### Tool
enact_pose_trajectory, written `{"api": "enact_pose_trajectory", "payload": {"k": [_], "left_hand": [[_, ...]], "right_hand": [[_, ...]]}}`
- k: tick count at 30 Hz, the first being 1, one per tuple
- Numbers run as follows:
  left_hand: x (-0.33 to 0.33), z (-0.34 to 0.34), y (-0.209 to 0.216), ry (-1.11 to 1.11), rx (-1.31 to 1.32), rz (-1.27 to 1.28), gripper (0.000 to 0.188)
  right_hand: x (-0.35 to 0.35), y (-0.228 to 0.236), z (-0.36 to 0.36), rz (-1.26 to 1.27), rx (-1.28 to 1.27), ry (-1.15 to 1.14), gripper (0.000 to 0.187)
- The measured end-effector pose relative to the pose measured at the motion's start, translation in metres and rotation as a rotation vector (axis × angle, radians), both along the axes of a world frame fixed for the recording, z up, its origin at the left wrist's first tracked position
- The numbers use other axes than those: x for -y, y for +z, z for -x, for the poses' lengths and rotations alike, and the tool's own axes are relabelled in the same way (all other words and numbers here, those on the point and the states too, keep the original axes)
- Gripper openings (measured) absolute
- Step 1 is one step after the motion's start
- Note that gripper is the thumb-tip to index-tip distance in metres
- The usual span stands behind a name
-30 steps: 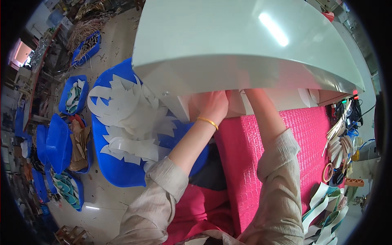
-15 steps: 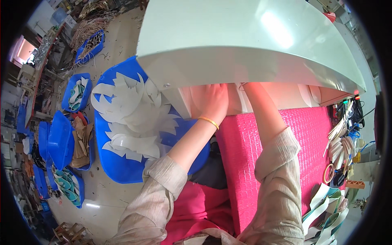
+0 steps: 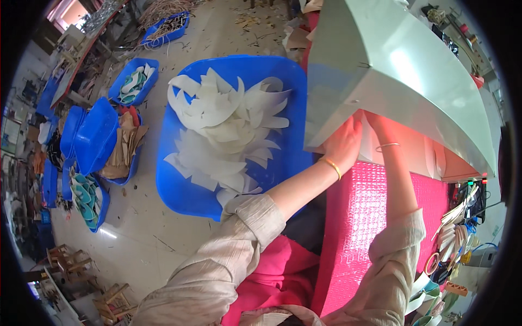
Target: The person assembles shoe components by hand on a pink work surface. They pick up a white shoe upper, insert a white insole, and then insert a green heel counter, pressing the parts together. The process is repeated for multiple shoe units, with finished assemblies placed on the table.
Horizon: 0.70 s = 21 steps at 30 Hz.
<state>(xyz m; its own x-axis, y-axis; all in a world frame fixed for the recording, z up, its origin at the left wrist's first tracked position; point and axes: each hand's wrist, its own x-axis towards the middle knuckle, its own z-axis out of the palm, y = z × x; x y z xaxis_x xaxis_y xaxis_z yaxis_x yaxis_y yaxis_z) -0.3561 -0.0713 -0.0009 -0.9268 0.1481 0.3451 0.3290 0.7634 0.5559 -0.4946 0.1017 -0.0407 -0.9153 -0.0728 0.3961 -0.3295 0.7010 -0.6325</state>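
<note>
- Pale sheet material (image 3: 421,155) is seen lying flat on the pink textured work surface (image 3: 364,217), under the overhang of the large pale-green machine head (image 3: 391,70).
- Left hand (image 3: 343,144) is placed at the sheet's left end, right under the lower edge of the machine head; palm is laid flat, fingers stretched out, nothing clasped. A gold bangle (image 3: 331,167) is worn on that wrist.
- Right hand (image 3: 375,120) is reached further in under the machine head; only the wrist and part of the back of the hand are shown, so finger state cannot be told. A thin bracelet (image 3: 387,145) is worn on that wrist.
- Both forearms are covered by beige sleeves (image 3: 239,244) pushed up toward the elbows.
- Just left of the pink surface, a large blue tray (image 3: 185,190) is set on the floor, piled with white cut pieces (image 3: 225,127).
- Further left, smaller blue trays (image 3: 92,136) are stacked or spread out: tan cut pieces (image 3: 122,146) in one, teal and white pieces (image 3: 84,195) in another.
- At the right edge, tools and stacked light strips (image 3: 451,228) are seen beside the pink surface.
- Scraps are scattered over the concrete floor (image 3: 141,239).
</note>
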Motion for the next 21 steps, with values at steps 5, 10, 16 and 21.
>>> {"api": "enact_pose_trajectory", "payload": {"k": [5,10,16,21], "left_hand": [[0.075,-0.069,0.029,-0.523,-0.368,-0.397,0.016],[0.220,-0.042,-0.025,0.155,-0.217,-0.378,0.008],[0.339,0.096,-0.229,0.470,0.039,0.616,0.034],[0.370,0.119,-0.159,0.514,0.138,0.048,0.021]], "right_hand": [[-0.008,0.039,-0.036,-0.182,0.134,0.079,0.030],[0.014,0.063,-0.110,-0.086,-0.219,-0.103,0.017],[0.016,0.109,-0.206,-0.176,0.157,-0.104,0.019],[0.032,0.153,-0.273,-0.394,0.207,-0.160,0.020]]}}
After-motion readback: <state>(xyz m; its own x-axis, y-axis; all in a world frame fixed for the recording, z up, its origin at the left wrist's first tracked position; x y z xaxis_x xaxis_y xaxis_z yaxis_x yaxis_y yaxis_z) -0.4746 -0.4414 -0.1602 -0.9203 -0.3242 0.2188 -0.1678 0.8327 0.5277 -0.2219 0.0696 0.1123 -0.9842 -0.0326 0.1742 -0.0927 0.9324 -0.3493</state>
